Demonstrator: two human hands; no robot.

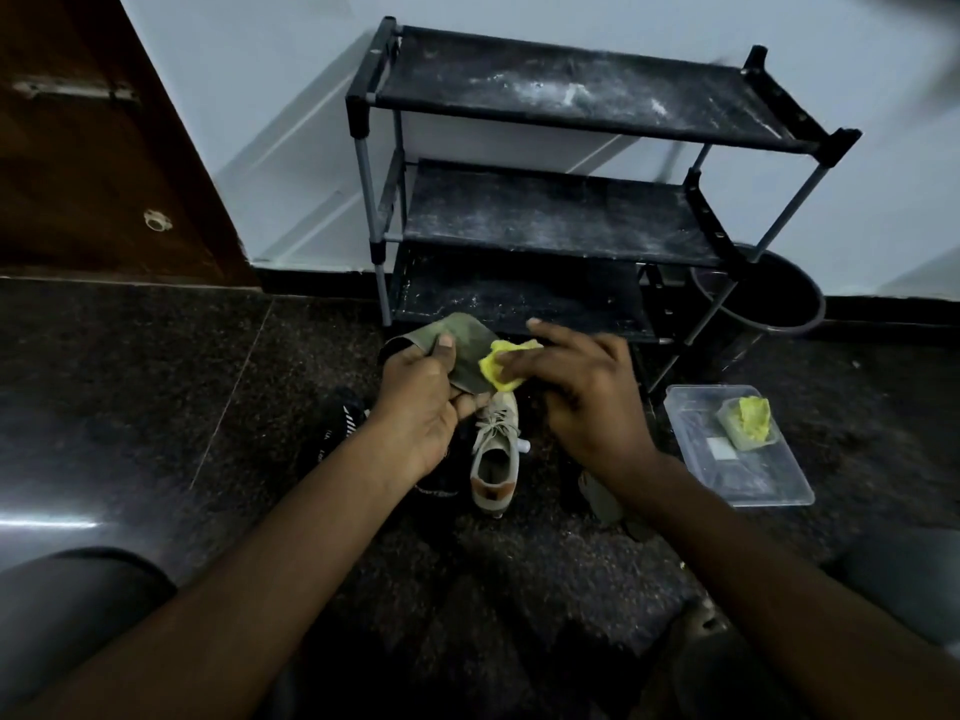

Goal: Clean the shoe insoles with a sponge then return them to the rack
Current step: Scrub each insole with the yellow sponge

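My left hand (423,394) grips a grey-green insole (465,350) in front of the rack's lowest shelf, thumb on its upper face. My right hand (582,387) pinches a yellow sponge (501,366) and presses it onto the insole's right part. Below the hands a beige shoe (493,462) stands on the dark floor. The black three-shelf rack (545,215) stands against the wall, its shelves dusty and bare.
A clear plastic tray (753,480) lies on the floor at the right with a second yellow-green sponge (748,423) in it. A dark bucket (763,298) stands behind the rack's right leg. A black shoe (340,423) lies left of the beige one. A brown door (93,148) is at left.
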